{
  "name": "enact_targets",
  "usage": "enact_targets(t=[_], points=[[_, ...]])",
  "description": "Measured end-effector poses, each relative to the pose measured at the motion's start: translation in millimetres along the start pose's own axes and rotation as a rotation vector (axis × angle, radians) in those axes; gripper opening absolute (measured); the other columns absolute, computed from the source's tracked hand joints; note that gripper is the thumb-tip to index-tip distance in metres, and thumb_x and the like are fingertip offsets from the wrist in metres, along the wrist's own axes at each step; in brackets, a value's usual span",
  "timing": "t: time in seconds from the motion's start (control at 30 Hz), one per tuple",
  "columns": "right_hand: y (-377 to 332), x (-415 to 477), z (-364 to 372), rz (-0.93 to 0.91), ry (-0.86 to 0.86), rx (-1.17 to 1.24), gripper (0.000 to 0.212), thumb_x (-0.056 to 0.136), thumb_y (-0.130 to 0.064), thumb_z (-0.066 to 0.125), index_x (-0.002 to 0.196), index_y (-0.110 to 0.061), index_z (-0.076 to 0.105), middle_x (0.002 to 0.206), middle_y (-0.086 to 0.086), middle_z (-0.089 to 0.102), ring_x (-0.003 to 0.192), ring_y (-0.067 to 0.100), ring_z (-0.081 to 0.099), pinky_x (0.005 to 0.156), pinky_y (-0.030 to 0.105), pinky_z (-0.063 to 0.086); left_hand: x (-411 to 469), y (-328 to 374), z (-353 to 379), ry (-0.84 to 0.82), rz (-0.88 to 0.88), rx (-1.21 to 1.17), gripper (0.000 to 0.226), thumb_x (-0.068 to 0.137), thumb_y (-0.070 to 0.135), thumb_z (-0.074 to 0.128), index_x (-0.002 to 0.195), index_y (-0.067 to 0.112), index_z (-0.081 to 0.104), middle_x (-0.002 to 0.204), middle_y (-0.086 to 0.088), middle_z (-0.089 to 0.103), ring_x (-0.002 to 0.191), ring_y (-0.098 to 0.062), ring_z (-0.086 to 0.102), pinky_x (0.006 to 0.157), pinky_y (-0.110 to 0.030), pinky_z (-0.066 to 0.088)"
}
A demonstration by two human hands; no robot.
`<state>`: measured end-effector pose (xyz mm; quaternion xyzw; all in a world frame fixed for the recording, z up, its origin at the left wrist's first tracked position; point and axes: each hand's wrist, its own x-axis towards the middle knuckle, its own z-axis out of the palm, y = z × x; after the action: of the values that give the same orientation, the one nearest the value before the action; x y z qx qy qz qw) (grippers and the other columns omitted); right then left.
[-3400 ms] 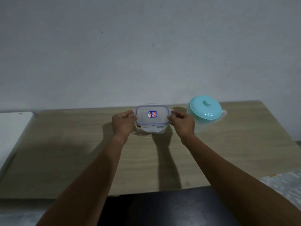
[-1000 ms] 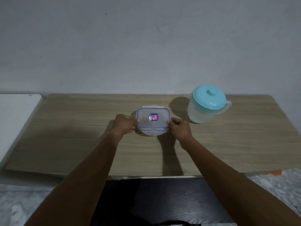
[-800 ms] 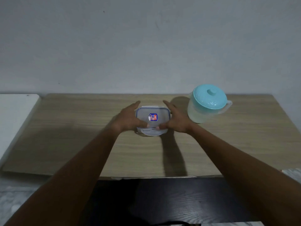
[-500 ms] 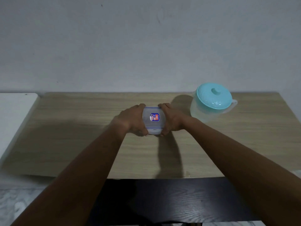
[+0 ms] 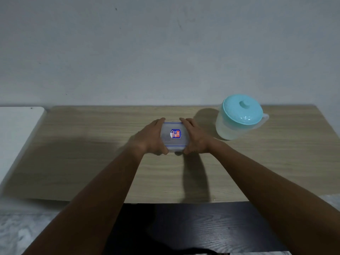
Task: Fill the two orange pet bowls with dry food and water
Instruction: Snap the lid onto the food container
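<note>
A small clear food container (image 5: 174, 137) with a blue-rimmed lid and a red-and-blue sticker sits mid-table. My left hand (image 5: 151, 138) wraps its left side and my right hand (image 5: 196, 138) wraps its right side, fingers over the far edge and thumbs at the near edge. A translucent water jug (image 5: 237, 116) with a turquoise lid stands upright to the right, apart from my hands. No orange pet bowls are in view. The container's contents cannot be made out.
The wooden table (image 5: 92, 153) runs against a grey wall. A white surface (image 5: 16, 129) adjoins its left end. A dark wood-grain surface (image 5: 193, 229) lies below the table's near edge, with pale marbled floor at both lower corners.
My hands moved from pinching the container's side clips to wrapping over its sides and lid. The container stays at about the same place on the table; the view shifted slightly.
</note>
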<state>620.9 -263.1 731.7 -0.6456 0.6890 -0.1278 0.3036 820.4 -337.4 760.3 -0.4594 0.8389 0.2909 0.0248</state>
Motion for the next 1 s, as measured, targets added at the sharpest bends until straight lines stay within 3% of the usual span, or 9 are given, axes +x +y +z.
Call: enact_targets(t=[0.07,0.13,0.23,0.3,0.43,0.63,0.73,0.9,1.0], points=[[1.7,-12.2,12.3,0.054,0.106,0.127,0.14,0.058,-0.033,0.097,0.163,-0.015,0.006,0.165,0.01,0.012,0.147,0.027,0.033,0.113,0.033,0.037,-12.5,-5.8,8.2,0.071,-0.008,-0.141,0.131,0.047,0.04,0.086,0.154,0.027,0.011,0.153,0.004,0.034,0.134,-0.019,0.043,0.1,-0.038,0.047],[-3.0,-29.5,28.1,0.071,0.291,0.32,0.128,0.056,-0.038,0.094,0.16,-0.021,0.021,0.157,0.006,0.034,0.137,0.017,0.046,0.105,0.029,0.042,-28.6,-11.5,21.2,0.182,-0.034,-0.317,0.127,0.045,0.046,0.088,0.151,0.027,0.022,0.145,0.002,0.049,0.126,-0.016,0.054,0.096,-0.035,0.052],[-13.0,-51.7,47.4,0.008,0.534,0.649,0.069,0.061,-0.036,0.086,0.124,-0.038,0.058,0.116,-0.015,0.07,0.105,-0.003,0.066,0.086,0.019,0.05,-52.2,-4.9,34.3,0.299,-0.082,-0.622,0.07,0.06,0.015,0.092,0.122,0.022,0.059,0.101,0.002,0.074,0.074,0.009,0.068,0.062,-0.003,0.046],[-14.6,-57.8,54.0,0.045,0.562,0.767,0.057,0.066,-0.021,0.088,0.117,-0.034,0.068,0.106,-0.012,0.077,0.099,0.002,0.071,0.082,0.021,0.055,-54.1,-2.6,41.0,0.345,-0.119,-0.747,0.05,0.066,0.004,0.087,0.111,0.015,0.069,0.081,0.005,0.071,0.058,0.017,0.061,0.055,-0.001,0.042],[-5.1,-55.9,63.2,0.122,0.533,0.912,0.059,0.073,-0.004,0.088,0.127,-0.019,0.07,0.112,-0.003,0.079,0.106,0.017,0.074,0.092,0.037,0.06,-47.5,-7.8,44.5,0.368,-0.157,-0.855,0.039,0.06,0.006,0.09,0.096,0.011,0.077,0.08,0.008,0.074,0.066,0.01,0.066,0.066,-0.013,0.05],[-7.4,-56.5,66.6,0.152,0.549,0.958,0.063,0.074,-0.002,0.087,0.132,-0.014,0.067,0.113,-0.011,0.078,0.11,0.012,0.072,0.091,0.031,0.059,-48.6,-13.7,44.3,0.35,-0.144,-0.882,0.041,0.062,0.007,0.09,0.101,0.008,0.077,0.089,-0.002,0.077,0.071,0.008,0.067,0.068,-0.013,0.053],[-6.8,-56.1,68.0,0.161,0.544,0.98,0.064,0.074,0.0,0.086,0.133,-0.014,0.066,0.117,-0.005,0.077,0.113,0.016,0.072,0.093,0.035,0.059,-48.9,-15.4,46.6,0.364,-0.153,-0.859,0.042,0.062,0.01,0.09,0.102,0.01,0.077,0.086,0.003,0.076,0.071,0.009,0.067,0.069,-0.011,0.054],[-3.1,-53.4,70.9,0.163,0.55,0.977,0.059,0.074,-0.001,0.087,0.126,-0.023,0.069,0.115,-0.006,0.078,0.113,0.018,0.072,0.095,0.039,0.059,-49.7,-15.8,48.8,0.372,-0.146,-0.843,0.045,0.063,0.019,0.09,0.106,0.012,0.077,0.094,0.001,0.077,0.087,-0.003,0.07,0.081,-0.023,0.055],[-3.0,-54.0,70.0,0.172,0.545,0.947,0.059,0.075,-0.003,0.087,0.128,-0.022,0.069,0.118,-0.003,0.077,0.113,0.016,0.071,0.097,0.04,0.059,-51.2,-13.2,49.8,0.374,-0.143,-0.832,0.044,0.066,0.018,0.089,0.109,0.011,0.076,0.097,0.001,0.076,0.082,0.005,0.068,0.078,-0.017,0.054]])
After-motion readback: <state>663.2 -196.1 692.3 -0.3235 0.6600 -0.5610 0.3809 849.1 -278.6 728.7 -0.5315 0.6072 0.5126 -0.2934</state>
